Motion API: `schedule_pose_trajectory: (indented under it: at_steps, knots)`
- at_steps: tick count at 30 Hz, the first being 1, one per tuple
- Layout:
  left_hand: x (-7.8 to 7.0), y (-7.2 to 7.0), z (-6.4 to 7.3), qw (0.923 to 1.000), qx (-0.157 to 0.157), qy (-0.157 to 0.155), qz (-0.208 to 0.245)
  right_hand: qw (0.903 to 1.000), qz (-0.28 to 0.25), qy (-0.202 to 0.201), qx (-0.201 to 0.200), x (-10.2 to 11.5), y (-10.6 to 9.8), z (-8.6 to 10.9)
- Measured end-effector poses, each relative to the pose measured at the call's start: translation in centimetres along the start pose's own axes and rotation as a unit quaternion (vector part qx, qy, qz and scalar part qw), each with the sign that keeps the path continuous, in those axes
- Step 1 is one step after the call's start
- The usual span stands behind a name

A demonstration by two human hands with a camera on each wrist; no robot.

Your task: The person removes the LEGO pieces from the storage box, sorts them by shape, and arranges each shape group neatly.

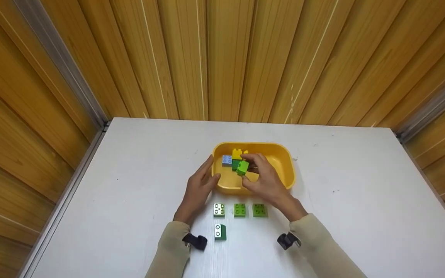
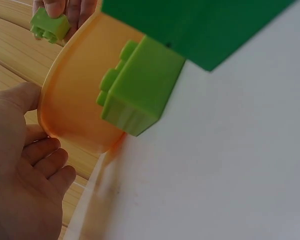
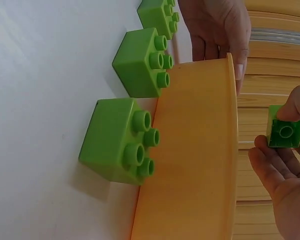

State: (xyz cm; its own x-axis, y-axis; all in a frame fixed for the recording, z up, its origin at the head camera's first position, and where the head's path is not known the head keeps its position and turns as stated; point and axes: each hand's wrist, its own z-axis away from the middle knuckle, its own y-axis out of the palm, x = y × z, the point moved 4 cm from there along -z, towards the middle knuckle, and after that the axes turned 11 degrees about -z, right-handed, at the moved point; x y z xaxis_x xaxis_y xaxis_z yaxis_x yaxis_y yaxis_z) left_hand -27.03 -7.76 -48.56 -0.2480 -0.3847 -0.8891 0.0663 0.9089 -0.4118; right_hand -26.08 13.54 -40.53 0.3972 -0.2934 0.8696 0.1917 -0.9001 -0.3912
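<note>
My right hand [image 1: 265, 179] pinches a light green toy brick [image 1: 242, 168] between thumb and fingers, above the yellow tray [image 1: 284, 148]. In the right wrist view this brick [image 3: 287, 129] shows its hollow underside. At the tray's left side is my left hand [image 1: 198, 186], thumb and fingers spread and touching the rim; its other fingers hang loosely curled in the left wrist view. Inside the tray lie a light blue brick [image 1: 227, 160], a yellow brick [image 1: 237, 154] and a dark green brick [image 1: 236, 165], partly hidden by the held one.
Three light green bricks, left [image 1: 219, 210], middle [image 1: 240, 210] and right [image 1: 260, 210], stand in a row before the tray. Nearer me is a dark green sloped brick [image 1: 220, 232]. Wood-patterned walls [image 1: 226, 58] surround the white table [image 1: 137, 173].
</note>
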Motion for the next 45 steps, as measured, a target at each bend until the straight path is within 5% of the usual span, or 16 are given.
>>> schedule_pose_trajectory:
  at_steps: [19,33,45]
  knots:
    - [0.4,-0.1,0.4,0.9999,0.006,-0.009,-0.004,0.9998,-0.015,-0.009,-0.014,0.3,-2.2,4.0]
    - [0.0,-0.2,0.0,0.9997,0.009,-0.02,-0.009,0.9981,0.044,-0.041,-0.015,-0.1,-4.5,6.5]
    - [0.1,0.1,-0.1,0.9998,0.008,-0.016,-0.009,0.9992,0.034,-0.021,-0.001,-0.7,-5.0,8.4]
